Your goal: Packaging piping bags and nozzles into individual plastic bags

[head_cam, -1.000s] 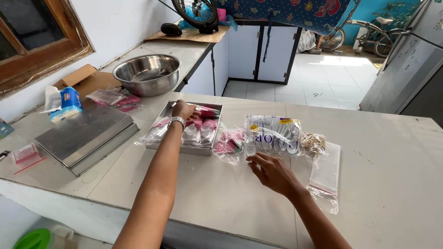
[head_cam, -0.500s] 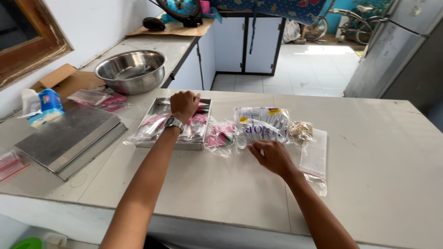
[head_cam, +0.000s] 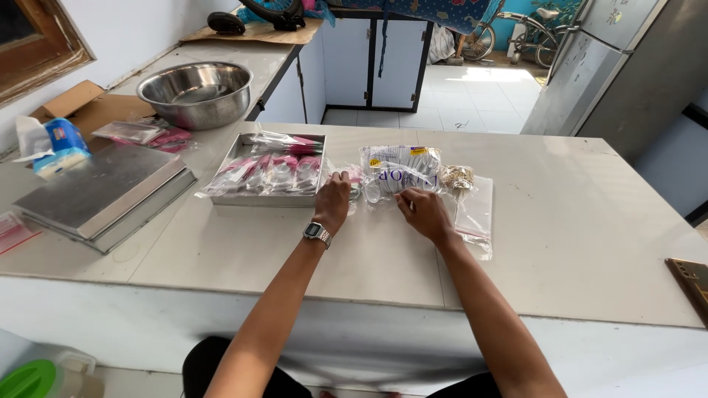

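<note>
Left hand (head_cam: 333,200): palm down on the counter, fingers slightly spread over small clear packets (head_cam: 354,184); gripping nothing that can be made out.
Right hand (head_cam: 422,212): fingers loosely curled, tips touching the near edge of the clear bag of white pieces (head_cam: 400,172); a grip cannot be told.
Open room: bare counter (head_cam: 575,221) right of the right fingers, out to its far edge.
Metal tray (head_cam: 243,200): just left of the left fingers, holding pink-and-clear packets (head_cam: 269,171).
Steel bowl (head_cam: 195,92): well beyond the tray; contents unclear.
</note>
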